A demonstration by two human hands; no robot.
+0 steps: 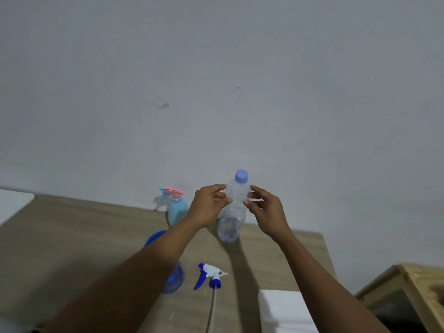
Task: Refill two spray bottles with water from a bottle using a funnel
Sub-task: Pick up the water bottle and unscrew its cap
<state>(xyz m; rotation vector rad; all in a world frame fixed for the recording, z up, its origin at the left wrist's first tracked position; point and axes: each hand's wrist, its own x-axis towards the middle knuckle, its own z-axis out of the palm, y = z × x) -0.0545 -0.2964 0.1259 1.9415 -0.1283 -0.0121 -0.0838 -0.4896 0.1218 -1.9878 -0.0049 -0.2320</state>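
Note:
A clear water bottle with a blue cap stands upright on the wooden table near the wall. My left hand and my right hand pinch its upper body from either side with the fingertips. A light blue spray bottle with a pink trigger head stands just left of my left hand. Under my left forearm a blue funnel sits over a translucent blue spray bottle; both are partly hidden. Its blue and white spray head lies on the table with its tube trailing toward me.
A white block rests at the table's near right. A wooden crate stands beyond the table's right edge. A white surface shows at the far left. A plain wall rises right behind the table.

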